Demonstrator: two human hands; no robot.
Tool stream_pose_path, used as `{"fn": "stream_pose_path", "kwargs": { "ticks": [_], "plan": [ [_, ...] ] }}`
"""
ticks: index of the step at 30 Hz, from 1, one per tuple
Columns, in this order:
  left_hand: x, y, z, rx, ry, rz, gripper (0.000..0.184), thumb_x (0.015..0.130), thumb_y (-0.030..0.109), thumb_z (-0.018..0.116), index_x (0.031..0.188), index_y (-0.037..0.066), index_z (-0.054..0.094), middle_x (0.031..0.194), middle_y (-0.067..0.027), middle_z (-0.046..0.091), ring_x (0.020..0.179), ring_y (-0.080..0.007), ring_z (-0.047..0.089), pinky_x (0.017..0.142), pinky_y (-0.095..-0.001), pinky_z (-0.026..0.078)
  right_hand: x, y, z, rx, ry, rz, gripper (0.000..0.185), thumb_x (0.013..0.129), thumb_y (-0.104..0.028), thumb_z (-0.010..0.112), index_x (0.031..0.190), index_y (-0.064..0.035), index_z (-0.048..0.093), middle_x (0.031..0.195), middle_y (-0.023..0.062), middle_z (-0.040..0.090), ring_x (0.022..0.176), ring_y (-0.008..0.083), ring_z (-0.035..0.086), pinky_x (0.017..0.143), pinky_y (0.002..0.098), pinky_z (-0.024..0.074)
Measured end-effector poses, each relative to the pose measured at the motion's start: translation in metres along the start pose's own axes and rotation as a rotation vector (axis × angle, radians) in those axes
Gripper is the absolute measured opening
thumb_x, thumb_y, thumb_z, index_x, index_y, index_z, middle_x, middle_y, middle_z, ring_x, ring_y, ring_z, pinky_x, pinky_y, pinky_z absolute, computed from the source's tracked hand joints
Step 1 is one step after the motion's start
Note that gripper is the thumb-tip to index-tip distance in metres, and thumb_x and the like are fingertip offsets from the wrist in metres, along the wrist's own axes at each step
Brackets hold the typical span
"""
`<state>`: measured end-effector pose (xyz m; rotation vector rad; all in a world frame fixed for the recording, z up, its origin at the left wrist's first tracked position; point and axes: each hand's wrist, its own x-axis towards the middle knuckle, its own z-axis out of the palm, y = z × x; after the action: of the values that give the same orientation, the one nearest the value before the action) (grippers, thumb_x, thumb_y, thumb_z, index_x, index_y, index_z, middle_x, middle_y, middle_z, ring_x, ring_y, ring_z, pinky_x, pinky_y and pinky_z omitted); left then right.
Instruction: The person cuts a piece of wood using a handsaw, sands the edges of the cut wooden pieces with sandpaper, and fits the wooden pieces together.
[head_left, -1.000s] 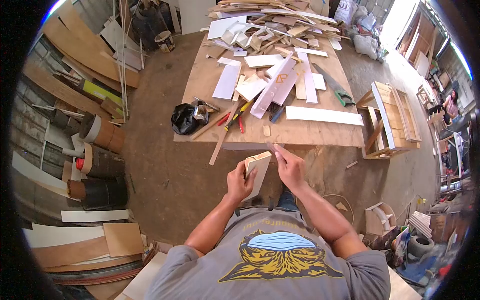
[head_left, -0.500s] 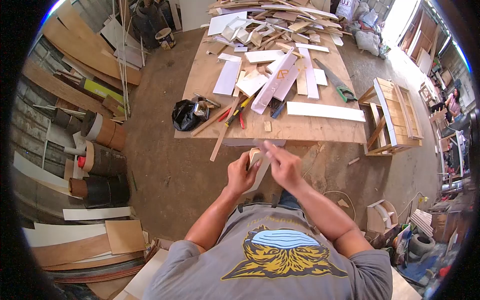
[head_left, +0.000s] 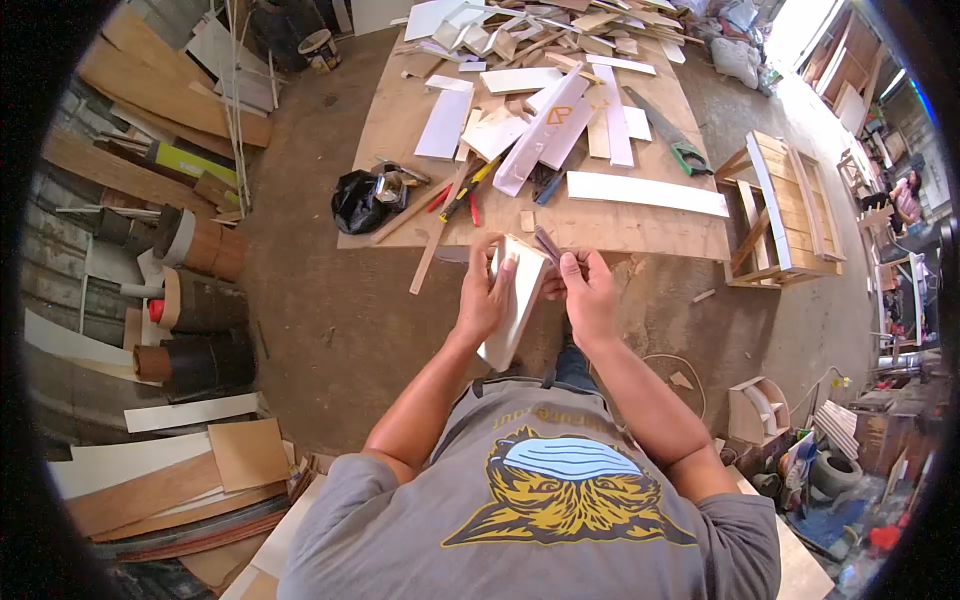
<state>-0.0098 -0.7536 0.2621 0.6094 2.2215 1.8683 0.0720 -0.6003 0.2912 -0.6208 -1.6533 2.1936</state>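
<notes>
One hand, the left (head_left: 482,300), clasps the white board (head_left: 514,318), seemingly to steady it; the right hand (head_left: 594,305) pinches a brown strip (head_left: 546,241), perhaps sandpaper, near the board's end.

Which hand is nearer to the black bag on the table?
Left. The left hand is at the lower right of the black bag in the picture; the right hand is farther right.

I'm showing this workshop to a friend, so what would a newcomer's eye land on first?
Probably the heap of wood offcuts on the far part of the table. Then the grey shirt in front, with its blue and yellow print, and just beyond it the left hand gripping a pale board while the right hand holds a small dark piece near its upper end.
</notes>
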Motion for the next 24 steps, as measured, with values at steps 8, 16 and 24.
{"fn": "stream_pose_path", "kwargs": {
  "ticks": [8, 16, 24],
  "plan": [
    [-0.009, 0.008, 0.004, -0.411, -0.305, -0.166, 0.097, 0.082, 0.032, 0.084, 0.158, 0.000, 0.033, 0.144, -0.0151, 0.052, 0.135, -0.0239, 0.050, 0.116, -0.0397, 0.037, -0.009, -0.002, 0.000, -0.081, -0.091, -0.074, 0.022, 0.107, -0.017, 0.062, 0.122, -0.0009, 0.062, 0.093, 0.0059, 0.071, 0.085, 0.0139, 0.069, 0.072, 0.0296, 0.0548],
    [-0.020, 0.000, -0.003, -0.453, -0.365, -0.024, 0.093, 0.076, 0.024, 0.083, 0.156, -0.001, 0.042, 0.128, -0.0061, 0.061, 0.110, -0.0153, 0.055, 0.102, -0.0337, 0.044, 0.013, 0.006, -0.012, -0.556, -0.083, -0.493, 0.028, 0.098, -0.005, 0.068, 0.126, -0.0062, 0.074, 0.113, 0.0176, 0.077, 0.096, 0.0253, 0.078, 0.081, 0.0332, 0.0593],
    [-0.017, -0.015, -0.006, -0.588, -0.395, -0.043, 0.093, 0.071, 0.028, 0.076, 0.152, -0.003, 0.045, 0.128, -0.0096, 0.062, 0.108, -0.0169, 0.058, 0.099, -0.0329, 0.044, 0.008, -0.004, -0.002, -0.763, -0.091, -0.574, 0.027, 0.098, -0.008, 0.068, 0.123, -0.0059, 0.074, 0.111, 0.0167, 0.077, 0.091, 0.0302, 0.077, 0.079, 0.0364, 0.0603]
  ]
}}
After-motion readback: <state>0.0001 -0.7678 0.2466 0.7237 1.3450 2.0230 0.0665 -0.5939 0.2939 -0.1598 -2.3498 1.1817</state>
